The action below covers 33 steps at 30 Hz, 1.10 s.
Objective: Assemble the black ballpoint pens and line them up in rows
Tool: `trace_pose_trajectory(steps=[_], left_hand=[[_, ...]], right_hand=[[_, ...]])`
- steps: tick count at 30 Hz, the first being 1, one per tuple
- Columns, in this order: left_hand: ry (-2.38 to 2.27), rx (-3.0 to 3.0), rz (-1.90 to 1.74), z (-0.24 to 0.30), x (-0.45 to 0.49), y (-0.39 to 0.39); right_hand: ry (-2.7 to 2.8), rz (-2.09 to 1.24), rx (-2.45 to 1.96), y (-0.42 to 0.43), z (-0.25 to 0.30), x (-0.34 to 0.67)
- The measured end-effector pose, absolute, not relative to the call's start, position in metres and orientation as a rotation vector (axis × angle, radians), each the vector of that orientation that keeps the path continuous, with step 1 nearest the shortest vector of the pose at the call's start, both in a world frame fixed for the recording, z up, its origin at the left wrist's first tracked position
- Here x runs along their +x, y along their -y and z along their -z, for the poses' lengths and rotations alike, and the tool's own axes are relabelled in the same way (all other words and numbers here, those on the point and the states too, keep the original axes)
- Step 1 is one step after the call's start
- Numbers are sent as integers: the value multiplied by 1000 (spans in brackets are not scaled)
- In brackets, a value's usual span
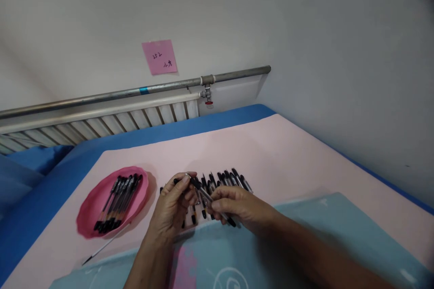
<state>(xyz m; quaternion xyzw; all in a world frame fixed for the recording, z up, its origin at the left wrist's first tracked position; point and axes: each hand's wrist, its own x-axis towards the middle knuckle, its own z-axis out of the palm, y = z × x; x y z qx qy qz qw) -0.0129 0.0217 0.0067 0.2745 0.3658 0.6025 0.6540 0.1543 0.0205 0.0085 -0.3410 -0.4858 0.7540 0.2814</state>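
Observation:
A pen (205,195) with a clear barrel and black ends slants between my two hands. My right hand (233,205) is closed around its lower barrel, and a black tip sticks out below the fingers. The fingers of my left hand (174,201) pinch at its upper black end. A small black piece (176,181) also shows between the left thumb and fingers; whether it belongs to the same pen I cannot tell. Behind and under the hands, several loose black-capped pens (228,178) lie in a rough row, partly hidden by the hands.
At the left, a pink scalloped dish (84,216) holds a bundle of pens (118,203). A thin white stick with a dark tip (105,247) lies before it. Pale pink sheeting (288,158) covers a blue surface (190,128); light-blue cloth (305,230) lies nearest me. Behind stand a radiator (135,117) and pipe (118,95).

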Motion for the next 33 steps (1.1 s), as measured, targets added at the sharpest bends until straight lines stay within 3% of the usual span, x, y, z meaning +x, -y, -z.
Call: trace_pose_trajectory(steps=[7,12,17,22,33], left_hand=[[-846,621,-1354,-8,-12,-21],[-831,623,-1372,-6,-13,-22],[-834,633,-1375,-4,-14,-23],[-846,632,-1372,-6,-14,-22],[-812,547,-1455,-9,-27,-29]], right_hand=[[1309,-1984,-954,-21,-5,155],[1288,-2140,-872,-20,-6,155],[1435,-1936,-998,-22,-6,156],[1394,-2002,-926,-22,-8,157],[1650,-1628,-1226,-26,-7,163]])
